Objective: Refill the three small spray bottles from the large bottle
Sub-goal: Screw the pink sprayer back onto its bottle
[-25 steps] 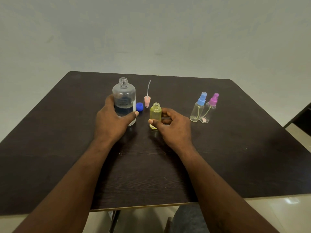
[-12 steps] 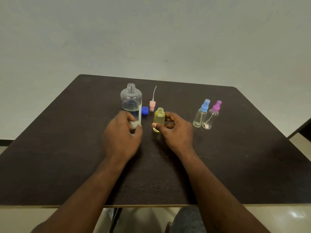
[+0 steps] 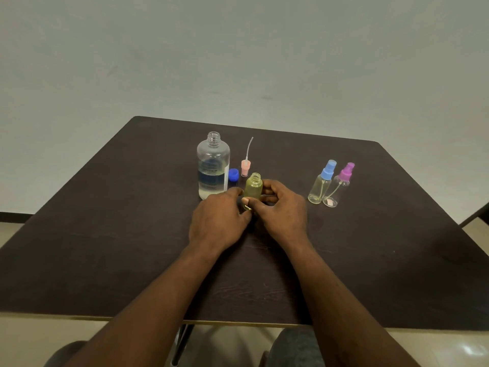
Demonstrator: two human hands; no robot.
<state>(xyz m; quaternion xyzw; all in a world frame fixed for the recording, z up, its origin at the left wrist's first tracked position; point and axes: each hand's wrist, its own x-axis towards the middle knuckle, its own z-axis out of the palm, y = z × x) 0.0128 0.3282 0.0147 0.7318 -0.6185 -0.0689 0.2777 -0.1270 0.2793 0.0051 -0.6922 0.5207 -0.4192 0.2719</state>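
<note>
While the right hand [image 3: 280, 210] pinches the uncapped yellow bottle [image 3: 253, 187] beside the large bottle [image 3: 213, 168], the left hand [image 3: 218, 221] hold indeterminate, two capped bottles [image 3: 320, 186] apparently await filling.

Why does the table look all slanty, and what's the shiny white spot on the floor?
Head view: the wide-angle lens stretches the table, so its sides splay out toward you. Head view, bottom right: the white spot is light glaring off the glossy floor. Head view: the large bottle looks sharp, no blur.
</note>
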